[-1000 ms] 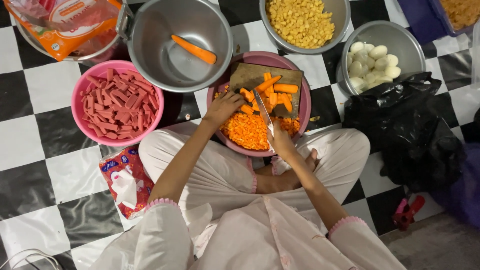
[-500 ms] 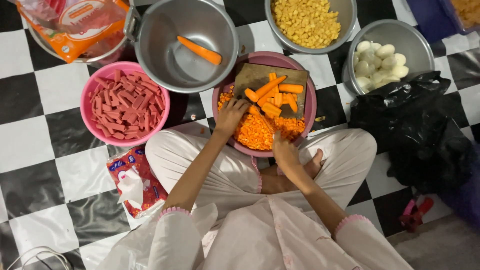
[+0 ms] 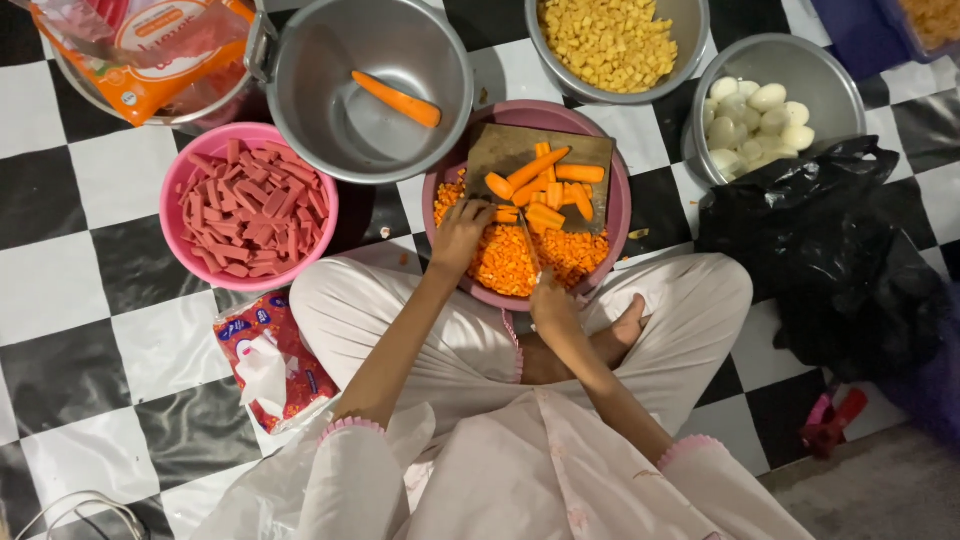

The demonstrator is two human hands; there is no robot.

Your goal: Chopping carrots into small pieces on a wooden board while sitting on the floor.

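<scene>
Orange carrot sticks (image 3: 545,190) meet left hand (image 3: 460,235) fingers curled together; right hand (image 3: 552,305) clamps knife (image 3: 528,245).

Evenly and softly lit from overhead, moderately bright. Faint glare seen on the inner wall of the steel pot (image 3: 365,90) and on the white tiles of the checkered floor (image 3: 60,290). Soft shadows cast beside the bowls. Slight motion blur noted at the hands; mild wide-angle stretching toward the corners.
</scene>
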